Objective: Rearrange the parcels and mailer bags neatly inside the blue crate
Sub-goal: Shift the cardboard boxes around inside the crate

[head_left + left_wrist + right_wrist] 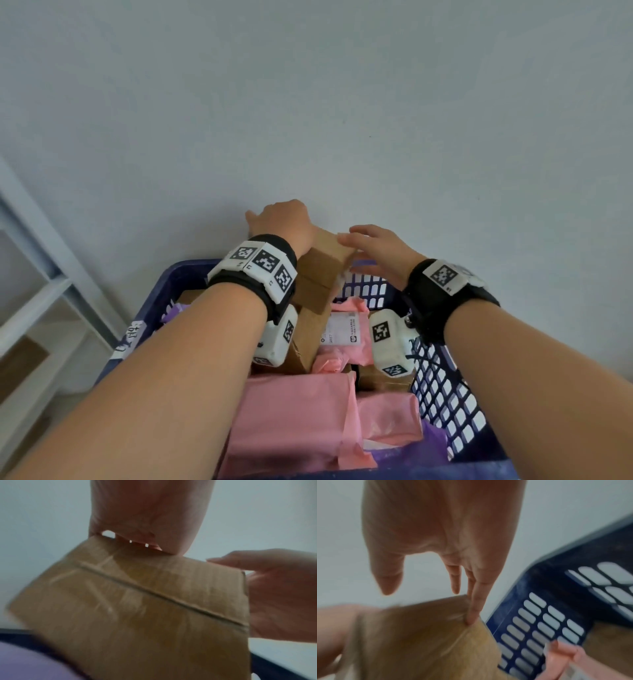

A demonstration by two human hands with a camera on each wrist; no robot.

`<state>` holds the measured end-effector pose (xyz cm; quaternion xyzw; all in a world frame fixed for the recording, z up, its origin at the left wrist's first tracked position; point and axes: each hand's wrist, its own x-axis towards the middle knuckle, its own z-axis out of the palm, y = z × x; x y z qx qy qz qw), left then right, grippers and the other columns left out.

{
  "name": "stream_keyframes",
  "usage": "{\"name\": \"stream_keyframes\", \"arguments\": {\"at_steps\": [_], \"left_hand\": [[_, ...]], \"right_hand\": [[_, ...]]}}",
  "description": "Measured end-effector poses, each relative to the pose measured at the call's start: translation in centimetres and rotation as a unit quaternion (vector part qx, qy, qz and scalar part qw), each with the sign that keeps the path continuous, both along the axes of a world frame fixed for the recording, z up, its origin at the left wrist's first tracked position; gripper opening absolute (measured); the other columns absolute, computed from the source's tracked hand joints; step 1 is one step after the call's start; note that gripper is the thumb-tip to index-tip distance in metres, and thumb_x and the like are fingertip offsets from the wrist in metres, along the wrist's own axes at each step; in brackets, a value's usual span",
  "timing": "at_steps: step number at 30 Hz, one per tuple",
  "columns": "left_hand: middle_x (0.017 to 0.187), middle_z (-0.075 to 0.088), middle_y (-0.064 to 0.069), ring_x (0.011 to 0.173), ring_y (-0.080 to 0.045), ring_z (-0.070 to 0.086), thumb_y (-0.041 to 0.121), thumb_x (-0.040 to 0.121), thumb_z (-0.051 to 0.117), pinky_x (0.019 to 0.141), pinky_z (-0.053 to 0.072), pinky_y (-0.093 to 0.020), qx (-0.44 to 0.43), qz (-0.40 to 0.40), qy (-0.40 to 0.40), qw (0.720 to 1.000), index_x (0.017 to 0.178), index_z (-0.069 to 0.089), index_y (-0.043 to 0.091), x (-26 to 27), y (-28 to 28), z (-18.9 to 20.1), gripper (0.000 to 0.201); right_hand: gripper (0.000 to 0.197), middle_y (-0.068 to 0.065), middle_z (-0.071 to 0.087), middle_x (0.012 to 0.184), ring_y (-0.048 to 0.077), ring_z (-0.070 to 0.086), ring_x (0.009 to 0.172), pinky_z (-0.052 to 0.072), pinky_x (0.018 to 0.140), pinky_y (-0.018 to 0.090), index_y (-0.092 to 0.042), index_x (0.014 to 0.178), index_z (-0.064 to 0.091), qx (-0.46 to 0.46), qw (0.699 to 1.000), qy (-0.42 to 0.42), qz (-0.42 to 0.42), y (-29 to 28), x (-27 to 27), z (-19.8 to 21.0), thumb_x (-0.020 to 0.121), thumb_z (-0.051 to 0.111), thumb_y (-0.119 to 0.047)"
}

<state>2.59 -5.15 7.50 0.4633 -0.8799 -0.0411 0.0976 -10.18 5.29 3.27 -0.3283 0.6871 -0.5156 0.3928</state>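
Note:
The blue crate (442, 380) holds pink mailer bags (294, 421), a purple bag (435, 442) and brown boxes. A cardboard box (325, 270) is raised on end above the crate's far end. My left hand (277, 219) grips its top edge, fingers curled over it, as the left wrist view shows on the box (145, 601). My right hand (370, 240) is spread with straight fingers and touches the box's right corner. In the right wrist view a fingertip (471, 620) rests on that box (419, 635), beside the crate's slotted wall (539, 628).
A pink bag with a white label (346, 329) lies under the raised box, beside another brown box (308, 346). A white shelf frame (41, 274) stands to the left. A pale wall rises behind the crate. A white tag (130, 339) sits on the crate's left rim.

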Motion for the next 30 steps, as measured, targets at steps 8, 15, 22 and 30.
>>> {"name": "stream_keyframes", "arguments": {"at_steps": [8,15,22,30], "left_hand": [[0.126,0.059,0.003,0.122,-0.023,0.047,0.049,0.090,0.048,0.097,0.043,-0.039,0.037,-0.066,0.008,0.997,0.120,0.063,0.029,1.2,-0.4,-1.6,0.039],[0.099,0.064,-0.001,0.111,-0.026,0.041,0.053,0.093,0.033,0.083,0.036,-0.038,0.085,-0.020,-0.019,0.996,0.098,0.068,0.021,1.5,-1.4,-4.0,0.047],[0.101,0.068,-0.002,0.097,-0.024,0.060,0.014,0.095,0.040,0.075,0.043,-0.032,0.065,-0.061,0.042,0.995,0.096,0.068,0.015,0.6,-2.3,-4.6,0.028],[0.071,0.053,0.002,0.072,-0.020,0.052,0.055,0.080,0.056,0.054,0.033,-0.025,0.077,-0.056,-0.077,0.992,0.071,0.051,0.021,-1.1,-0.3,-3.4,0.036]], "right_hand": [[0.025,0.020,0.063,0.100,0.028,0.064,0.092,0.059,0.077,0.032,0.006,0.110,0.062,-0.015,0.996,-0.088,0.012,-1.2,1.3,-2.9,0.087,0.054,0.011],[0.031,0.016,0.064,0.121,0.028,0.062,0.110,0.051,0.066,0.020,-0.004,0.117,0.065,0.234,0.950,0.203,-0.040,0.1,-2.5,-9.1,0.088,0.054,-0.007],[0.043,0.009,0.049,0.108,0.013,0.049,0.079,0.052,0.080,0.027,0.003,0.133,0.049,0.352,0.911,0.171,0.127,-0.1,-2.1,-13.5,0.091,0.050,-0.005],[0.060,-0.007,0.063,0.126,0.015,0.058,0.113,0.050,0.075,0.031,-0.023,0.126,0.060,0.302,0.931,0.034,0.203,-0.7,-1.5,-12.3,0.083,0.042,0.014]]}}
